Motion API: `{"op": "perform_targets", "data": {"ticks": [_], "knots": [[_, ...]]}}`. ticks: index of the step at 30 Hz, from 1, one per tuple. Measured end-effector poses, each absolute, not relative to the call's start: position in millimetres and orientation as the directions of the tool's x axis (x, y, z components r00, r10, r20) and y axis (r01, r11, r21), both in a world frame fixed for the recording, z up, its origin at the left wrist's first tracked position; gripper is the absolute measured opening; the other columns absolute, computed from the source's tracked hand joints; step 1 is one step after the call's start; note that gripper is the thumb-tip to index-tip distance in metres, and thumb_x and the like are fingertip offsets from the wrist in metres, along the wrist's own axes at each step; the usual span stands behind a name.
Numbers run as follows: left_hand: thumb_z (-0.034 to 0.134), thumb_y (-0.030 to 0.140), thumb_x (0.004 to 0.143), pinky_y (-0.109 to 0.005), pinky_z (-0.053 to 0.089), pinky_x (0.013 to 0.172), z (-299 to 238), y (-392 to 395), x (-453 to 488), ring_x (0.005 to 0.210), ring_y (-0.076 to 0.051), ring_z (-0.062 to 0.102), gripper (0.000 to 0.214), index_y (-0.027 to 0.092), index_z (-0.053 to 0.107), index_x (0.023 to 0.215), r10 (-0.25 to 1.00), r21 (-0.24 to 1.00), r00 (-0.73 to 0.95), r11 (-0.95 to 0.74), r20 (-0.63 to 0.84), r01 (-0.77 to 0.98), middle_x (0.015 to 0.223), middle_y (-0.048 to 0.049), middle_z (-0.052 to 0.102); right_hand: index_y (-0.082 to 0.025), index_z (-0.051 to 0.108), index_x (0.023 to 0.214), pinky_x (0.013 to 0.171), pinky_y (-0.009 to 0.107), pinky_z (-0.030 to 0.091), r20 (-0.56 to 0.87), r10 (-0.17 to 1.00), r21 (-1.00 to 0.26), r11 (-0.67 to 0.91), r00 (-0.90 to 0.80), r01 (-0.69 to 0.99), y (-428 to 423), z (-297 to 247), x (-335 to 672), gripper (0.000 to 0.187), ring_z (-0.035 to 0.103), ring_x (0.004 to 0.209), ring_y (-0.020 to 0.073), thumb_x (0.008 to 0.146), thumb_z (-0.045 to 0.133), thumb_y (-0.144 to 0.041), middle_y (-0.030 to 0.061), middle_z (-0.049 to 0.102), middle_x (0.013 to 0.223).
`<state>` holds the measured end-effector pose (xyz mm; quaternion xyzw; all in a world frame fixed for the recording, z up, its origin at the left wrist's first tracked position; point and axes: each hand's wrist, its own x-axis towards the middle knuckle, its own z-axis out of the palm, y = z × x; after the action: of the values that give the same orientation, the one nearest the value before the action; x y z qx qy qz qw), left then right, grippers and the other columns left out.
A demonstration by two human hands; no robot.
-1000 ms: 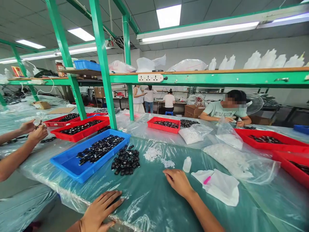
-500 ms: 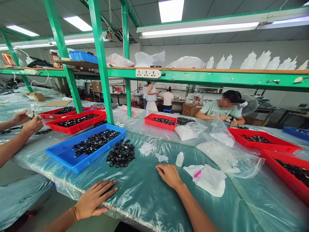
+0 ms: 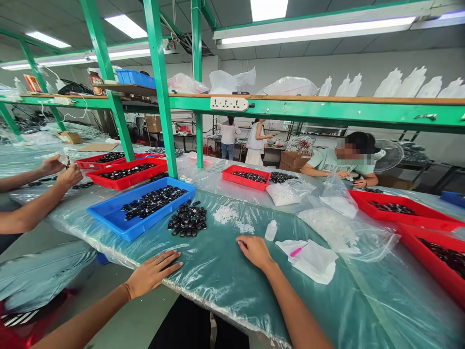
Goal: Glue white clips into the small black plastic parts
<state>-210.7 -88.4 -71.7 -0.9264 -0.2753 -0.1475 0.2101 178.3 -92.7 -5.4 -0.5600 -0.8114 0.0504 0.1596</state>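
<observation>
Left hand (image 3: 154,273) palm down on the table (image 3: 218,276) edge, fingers stretched forward, grip relaxed and flat; forearm comes in from lower left. Right hand (image 3: 256,250) rests on the table, back up, wrist bent, fingers curled under; can't tell if it grips anything. White bits (image 3: 245,227) just beyond right hand, bottle (image 3: 271,230) just right of it. Black pieces (image 3: 188,219) piled beyond left hand, beside blue tray (image 3: 109,213).

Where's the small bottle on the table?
Head view, right of centre: the small white bottle stands upright just beyond the right hand, by the left corner of the white sheet bearing the pink stick.
</observation>
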Motion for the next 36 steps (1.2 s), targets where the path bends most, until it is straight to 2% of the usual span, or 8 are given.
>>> {"op": "perform_targets", "data": {"ticks": [5,13,18,25,31,36], "knots": [[0.028,0.014,0.091,-0.039,0.028,0.105,-69,-91,-210,0.128,-0.023,0.031,0.053,0.032,0.016,0.139,0.473,-0.274,0.810,-0.775,0.346,0.570,0.139,-0.0034,0.036,-0.016,0.052,0.112,0.080,0.039,0.046,0.185,0.935,-0.253,0.343,-0.302,0.905,-93,-9,178,0.030,0.056,0.094,0.0177,0.087,0.049,-0.033,0.0072,0.054,0.111],[0.028,0.023,0.092,-0.043,0.029,0.104,-69,-94,-209,0.129,-0.025,0.030,0.049,0.030,0.016,0.140,0.491,-0.206,0.812,-0.800,0.315,0.563,0.140,-0.0068,0.033,-0.016,0.054,0.109,0.081,0.039,0.045,0.203,0.922,-0.250,0.374,-0.329,0.893,-97,-9,173,0.028,0.056,0.093,0.0172,0.087,0.049,-0.033,0.0066,0.056,0.109],[0.028,0.022,0.093,-0.044,0.029,0.104,-70,-95,-209,0.128,-0.026,0.031,0.047,0.029,0.021,0.139,0.512,-0.162,0.794,-0.798,0.328,0.581,0.139,-0.0073,0.034,-0.016,0.054,0.109,0.080,0.039,0.046,0.215,0.909,-0.250,0.404,-0.356,0.880,-98,-12,168,0.028,0.057,0.091,0.0166,0.087,0.048,-0.033,0.0062,0.057,0.106],[0.029,0.029,0.093,-0.045,0.029,0.104,-72,-97,-209,0.128,-0.028,0.030,0.046,0.026,0.024,0.138,0.515,-0.143,0.792,-0.802,0.327,0.580,0.139,-0.0100,0.034,-0.016,0.056,0.106,0.079,0.038,0.046,0.223,0.897,-0.238,0.429,-0.381,0.871,-96,-14,166,0.026,0.057,0.088,0.0158,0.088,0.048,-0.033,0.0055,0.058,0.102],[0.027,0.039,0.092,-0.046,0.027,0.105,-69,-102,-205,0.128,-0.028,0.030,0.047,0.028,0.024,0.138,0.558,-0.075,0.762,-0.789,0.329,0.610,0.140,-0.0079,0.033,-0.016,0.056,0.105,0.077,0.036,0.046,0.244,0.888,-0.264,0.448,-0.391,0.854,-96,-17,167,0.027,0.058,0.085,0.0147,0.088,0.046,-0.035,0.0051,0.060,0.100],[0.023,0.043,0.092,-0.047,0.025,0.105,-68,-109,-201,0.128,-0.029,0.030,0.050,0.027,0.022,0.139,0.563,-0.085,0.750,-0.778,0.348,0.623,0.140,-0.0085,0.032,-0.018,0.059,0.104,0.074,0.034,0.046,0.270,0.883,-0.293,0.456,-0.384,0.841,-97,-18,169,0.029,0.059,0.081,0.0139,0.090,0.041,-0.036,0.0043,0.063,0.096]]}}
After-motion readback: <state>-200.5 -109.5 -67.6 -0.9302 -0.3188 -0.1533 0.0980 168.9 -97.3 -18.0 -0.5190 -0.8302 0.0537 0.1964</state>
